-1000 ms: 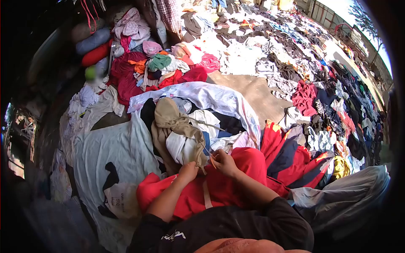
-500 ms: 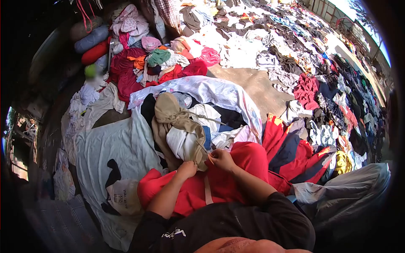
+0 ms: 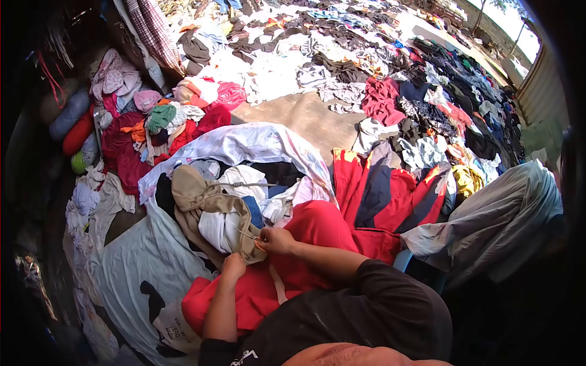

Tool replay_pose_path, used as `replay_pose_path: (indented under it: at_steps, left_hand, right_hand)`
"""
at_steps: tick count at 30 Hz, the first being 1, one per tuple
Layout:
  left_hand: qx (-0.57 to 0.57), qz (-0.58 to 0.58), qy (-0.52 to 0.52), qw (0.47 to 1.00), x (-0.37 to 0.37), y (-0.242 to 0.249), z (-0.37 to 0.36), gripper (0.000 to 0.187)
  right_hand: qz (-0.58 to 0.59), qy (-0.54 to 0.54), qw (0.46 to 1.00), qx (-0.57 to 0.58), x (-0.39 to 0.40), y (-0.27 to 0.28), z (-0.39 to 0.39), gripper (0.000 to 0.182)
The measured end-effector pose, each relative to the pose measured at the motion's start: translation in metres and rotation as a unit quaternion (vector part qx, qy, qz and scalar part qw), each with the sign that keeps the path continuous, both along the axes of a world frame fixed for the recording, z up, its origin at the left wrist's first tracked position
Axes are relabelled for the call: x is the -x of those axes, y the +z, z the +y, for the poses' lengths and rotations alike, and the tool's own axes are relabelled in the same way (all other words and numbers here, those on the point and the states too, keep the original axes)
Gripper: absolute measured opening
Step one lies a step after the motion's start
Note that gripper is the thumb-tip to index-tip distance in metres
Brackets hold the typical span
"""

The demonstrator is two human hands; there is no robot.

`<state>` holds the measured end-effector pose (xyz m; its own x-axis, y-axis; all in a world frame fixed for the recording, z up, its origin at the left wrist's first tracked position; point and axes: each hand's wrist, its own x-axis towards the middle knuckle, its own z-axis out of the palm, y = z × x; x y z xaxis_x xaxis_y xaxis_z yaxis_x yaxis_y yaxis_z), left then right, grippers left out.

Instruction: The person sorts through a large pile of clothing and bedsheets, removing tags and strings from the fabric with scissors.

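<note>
A beige hooded garment [image 3: 201, 194] with a grey drawstring [image 3: 241, 183] lies across a pile of clothes in front of me, its lower end reaching my lap. My left hand [image 3: 233, 266] is closed on the edge of this garment. Just to the right, my right hand [image 3: 278, 241] is closed in a pinch at the same edge. From its fingers a small orange thing [image 3: 261, 246] shows, too covered to name. A thin cord end runs up from the right fingertips. White cloth [image 3: 218, 230] shows within the beige garment.
Red cloth [image 3: 317, 226] covers my legs. A patterned white sheet [image 3: 256, 139] curves around the pile. Pale green cloth [image 3: 143, 262] spreads at left. Red and navy garments [image 3: 390, 189] lie at right, beside a draped grey cloth [image 3: 488, 213]. Many clothes cover the ground beyond.
The view has swung, so the scene sits further left and somewhat lower. Both hands stay at the beige garment's edge, with the right hand still near the left.
</note>
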<state>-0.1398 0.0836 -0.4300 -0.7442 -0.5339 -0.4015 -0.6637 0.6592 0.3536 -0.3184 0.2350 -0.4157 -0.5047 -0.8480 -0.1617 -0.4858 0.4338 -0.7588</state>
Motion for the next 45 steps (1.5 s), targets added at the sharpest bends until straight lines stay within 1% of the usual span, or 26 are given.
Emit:
replay_pose_path:
  at_steps: [2, 5, 8, 10, 11, 12, 14, 17, 19, 20, 23, 24, 26, 28, 29, 32, 35, 38, 39, 40, 41, 42, 45]
  left_hand:
    - [0.001, 0.000, 0.012, 1.000, -0.002, 0.008, 0.000, 0.028]
    - [0.063, -0.046, 0.064, 0.995, 0.006, 0.034, 0.007, 0.025]
    - [0.079, -0.053, 0.097, 0.991, 0.008, 0.040, 0.004, 0.027]
    - [0.105, -0.003, 0.082, 0.991, 0.002, 0.025, -0.002, 0.027]
    - [0.118, 0.023, 0.073, 0.990, 0.003, 0.026, -0.002, 0.028]
    - [0.043, 0.035, 0.120, 0.991, 0.005, 0.026, -0.001, 0.028]
    - [-0.107, 0.057, 0.212, 0.970, 0.011, 0.032, -0.002, 0.028]
    - [-0.121, 0.096, 0.247, 0.957, 0.014, 0.044, 0.004, 0.027]
    - [0.007, 0.124, 0.151, 0.981, 0.004, 0.019, -0.009, 0.027]
    - [0.072, 0.138, 0.100, 0.983, 0.004, 0.021, -0.010, 0.027]
    - [0.113, 0.096, 0.065, 0.987, 0.003, 0.030, -0.005, 0.026]
    - [0.124, 0.108, 0.053, 0.985, 0.002, 0.020, -0.008, 0.026]
    - [0.148, 0.130, 0.031, 0.980, -0.011, -0.016, -0.023, 0.027]
    - [0.097, 0.122, 0.096, 0.983, -0.019, -0.049, -0.035, 0.027]
    - [0.070, 0.117, 0.129, 0.982, -0.020, -0.057, -0.037, 0.027]
    - [-0.032, 0.067, 0.215, 0.974, -0.004, -0.002, -0.020, 0.025]
    - [-0.019, 0.106, 0.195, 0.975, -0.004, 0.005, -0.027, 0.023]
    - [-0.087, 0.097, 0.251, 0.959, 0.001, 0.029, -0.024, 0.021]
    - [-0.188, 0.121, 0.289, 0.931, -0.003, 0.019, -0.028, 0.020]
    - [-0.287, 0.144, 0.323, 0.890, -0.006, 0.003, -0.036, 0.018]
    - [-0.382, 0.166, 0.353, 0.838, -0.007, 0.002, -0.037, 0.017]
    - [-0.415, 0.189, 0.371, 0.809, -0.009, -0.001, -0.033, 0.013]
    - [-0.435, 0.242, 0.414, 0.762, -0.004, -0.012, -0.022, 0.017]
  right_hand:
    - [-0.007, 0.003, 1.000, 0.003, -0.001, -0.001, -0.001, 0.043]
    - [-0.009, 0.007, 1.000, 0.004, -0.001, 0.000, -0.004, 0.043]
    - [-0.019, -0.005, 1.000, 0.005, -0.002, 0.006, -0.003, 0.043]
    - [-0.024, -0.016, 0.999, -0.019, -0.001, 0.015, -0.001, 0.044]
    - [-0.026, -0.022, 0.999, -0.031, -0.001, 0.019, 0.001, 0.044]
    - [-0.019, -0.020, 0.999, -0.042, 0.000, 0.018, 0.001, 0.044]
    - [-0.005, -0.015, 0.998, -0.062, 0.000, 0.009, -0.001, 0.045]
    - [-0.006, 0.035, 0.998, -0.051, 0.000, -0.019, -0.002, 0.044]
    - [-0.017, 0.048, 0.997, -0.054, -0.002, -0.020, -0.002, 0.043]
    - [-0.023, 0.054, 0.997, -0.056, -0.003, -0.015, -0.002, 0.043]
    - [-0.015, 0.035, 0.999, -0.020, -0.005, -0.004, -0.001, 0.042]
    - [-0.010, 0.039, 0.999, -0.009, -0.004, -0.007, -0.002, 0.042]
    - [-0.011, 0.038, 0.999, -0.001, -0.005, -0.006, -0.001, 0.042]
    - [-0.010, 0.037, 0.999, 0.006, -0.005, -0.002, -0.001, 0.042]
    - [-0.009, 0.037, 0.999, 0.008, -0.004, 0.000, -0.001, 0.042]
    - [-0.011, 0.036, 0.999, 0.001, -0.004, -0.001, -0.002, 0.044]
    - [-0.016, 0.039, 0.999, -0.003, -0.004, 0.002, -0.003, 0.044]
    - [-0.019, 0.037, 0.999, 0.010, -0.004, 0.000, -0.003, 0.042]
    - [-0.020, 0.037, 0.999, 0.016, -0.005, 0.000, -0.003, 0.041]
    - [-0.020, 0.038, 0.999, 0.020, -0.005, 0.002, -0.003, 0.040]
    - [-0.021, 0.039, 0.999, 0.024, -0.004, 0.008, -0.002, 0.039]
    - [-0.022, 0.037, 0.999, 0.027, -0.005, 0.010, 0.000, 0.038]
    - [-0.004, 0.037, 0.999, 0.039, -0.005, -0.001, -0.004, 0.038]
